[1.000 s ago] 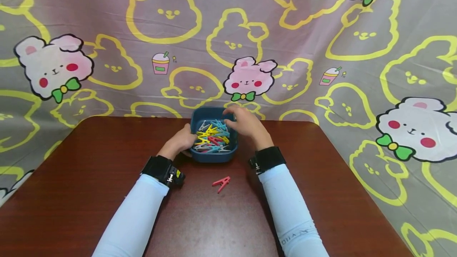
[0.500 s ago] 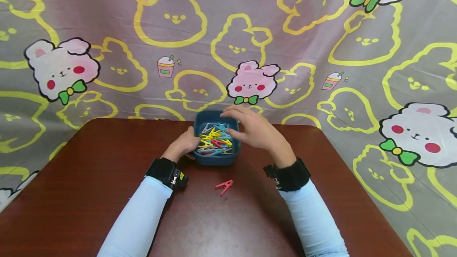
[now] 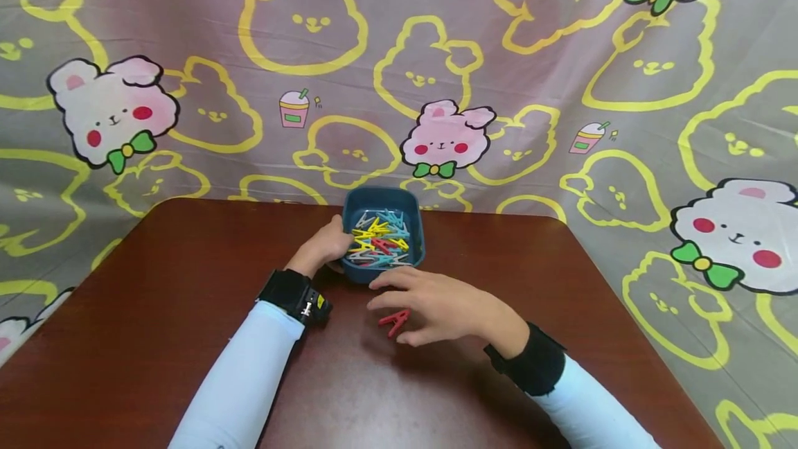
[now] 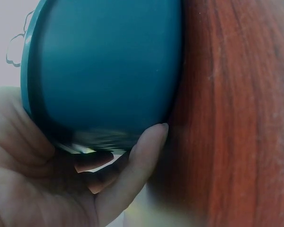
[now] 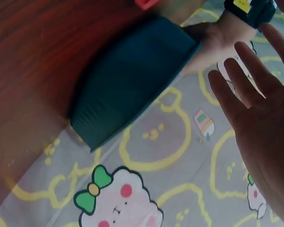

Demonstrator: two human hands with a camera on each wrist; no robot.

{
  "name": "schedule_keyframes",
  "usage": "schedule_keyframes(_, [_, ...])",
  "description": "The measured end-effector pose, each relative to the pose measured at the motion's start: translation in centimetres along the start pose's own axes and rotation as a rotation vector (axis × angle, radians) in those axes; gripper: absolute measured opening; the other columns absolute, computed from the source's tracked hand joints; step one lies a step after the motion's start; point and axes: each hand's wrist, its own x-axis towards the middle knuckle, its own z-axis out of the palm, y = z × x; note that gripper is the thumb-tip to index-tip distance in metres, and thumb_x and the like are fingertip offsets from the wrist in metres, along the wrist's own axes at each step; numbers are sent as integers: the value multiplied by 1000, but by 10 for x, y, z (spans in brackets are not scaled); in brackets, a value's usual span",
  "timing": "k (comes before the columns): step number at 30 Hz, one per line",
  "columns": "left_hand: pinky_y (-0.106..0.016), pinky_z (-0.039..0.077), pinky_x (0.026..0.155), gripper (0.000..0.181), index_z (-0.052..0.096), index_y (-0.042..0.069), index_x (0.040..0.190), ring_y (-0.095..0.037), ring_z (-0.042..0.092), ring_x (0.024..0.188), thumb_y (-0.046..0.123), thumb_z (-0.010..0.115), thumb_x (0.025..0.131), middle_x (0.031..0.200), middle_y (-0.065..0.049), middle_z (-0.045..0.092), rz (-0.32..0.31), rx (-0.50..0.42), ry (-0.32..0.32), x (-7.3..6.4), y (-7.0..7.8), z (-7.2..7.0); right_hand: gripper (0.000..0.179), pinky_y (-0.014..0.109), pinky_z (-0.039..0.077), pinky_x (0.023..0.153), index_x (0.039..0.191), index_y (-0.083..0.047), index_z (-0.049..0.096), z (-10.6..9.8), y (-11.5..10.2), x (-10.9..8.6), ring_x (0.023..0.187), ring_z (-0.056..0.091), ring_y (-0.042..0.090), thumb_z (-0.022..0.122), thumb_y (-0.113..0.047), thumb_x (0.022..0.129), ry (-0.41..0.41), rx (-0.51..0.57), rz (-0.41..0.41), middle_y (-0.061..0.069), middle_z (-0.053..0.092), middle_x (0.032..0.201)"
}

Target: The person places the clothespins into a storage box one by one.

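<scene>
A dark blue plastic bin (image 3: 364, 274) stands at the far middle of the table, filled with small clothespins (image 3: 374, 231) in yellow, light blue, red and grey. My left hand (image 3: 327, 241) grips its left side, the thumb over the rim; the left wrist view shows fingers curled against the bin's wall (image 4: 109, 61). One red clothespin (image 3: 399, 317) lies apart on the table, in front of the bin. Above and beside it hovers my right hand (image 3: 445, 303), fingers spread and holding nothing. In the right wrist view that hand (image 5: 260, 123) is at the right edge.
The brown wooden table (image 3: 187, 296) reaches back to a patterned cloth (image 3: 349, 12) hung close behind the bin. More of the same cloth hangs along the right side. Each wrist wears a black strap (image 3: 536, 359).
My right hand has come away from the bin's right rim, moving down and toward me to the red clothespin. The left hand keeps its hold on the bin.
</scene>
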Motion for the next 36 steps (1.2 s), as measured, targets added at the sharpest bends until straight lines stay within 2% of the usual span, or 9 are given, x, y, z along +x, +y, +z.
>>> schedule_keyframes(4, [-44, 70, 74, 52, 27, -2, 156, -35, 66, 107, 20, 45, 113, 137, -27, 50, -5, -15, -3, 1, 0, -1, 61, 31, 58, 114, 149, -23, 62, 6, -2, 4, 142, 53, 19, 86, -31, 93, -91, 29, 3, 3, 56, 158])
schedule_keyframes(8, [-44, 69, 73, 52, 27, -2, 157, -34, 66, 106, 20, 45, 113, 137, -27, 50, -14, -35, -9, 0, 0, -2, 62, 28, 58, 110, 151, -25, 61, 10, -2, 6, 139, 53, 17, 86, -30, 94, -193, 86, 89, 1, 56, 156])
schedule_keyframes(11, [-44, 69, 73, 51, 27, -1, 156, -34, 66, 105, 20, 45, 114, 136, -27, 51, -12, -28, -7, -1, 1, -3, 63, 28, 58, 109, 151, -25, 61, 14, -2, 8, 137, 53, 17, 87, -28, 93, -230, 84, 148, 0, 57, 153])
schedule_keyframes(17, [-44, 70, 75, 50, 27, -1, 155, -33, 67, 103, 20, 46, 114, 134, -27, 53, -11, -6, 3, -3, 2, -3, 57, 28, 59, 104, 147, -25, 64, 20, 2, 12, 130, 55, 15, 86, -25, 94, -238, 37, 165, 0, 61, 144])
schedule_keyframes(26, [-45, 69, 71, 51, 27, -4, 156, -38, 67, 110, 18, 42, 113, 139, -29, 50, 10, -2, -19, 0, 1, -1, 45, 24, 59, 94, 139, -23, 69, 30, 7, 16, 115, 59, 11, 84, -23, 96, -232, -51, 130, -2, 66, 128])
schedule_keyframes(30, [-45, 69, 72, 51, 26, -3, 157, -36, 65, 112, 19, 42, 114, 140, -28, 49, -4, -23, -20, 1, 1, -2, 44, 24, 60, 92, 137, -23, 70, 30, 7, 17, 111, 61, 11, 84, -21, 96, -215, -98, 119, -3, 68, 121])
schedule_keyframes(36, [-44, 69, 71, 53, 25, -3, 158, -36, 65, 110, 19, 43, 113, 140, -28, 48, -6, -28, -27, 3, 0, -2, 38, 21, 59, 88, 132, -20, 72, 33, 6, 18, 108, 62, 11, 84, -20, 96, -210, -105, 99, -4, 68, 117])
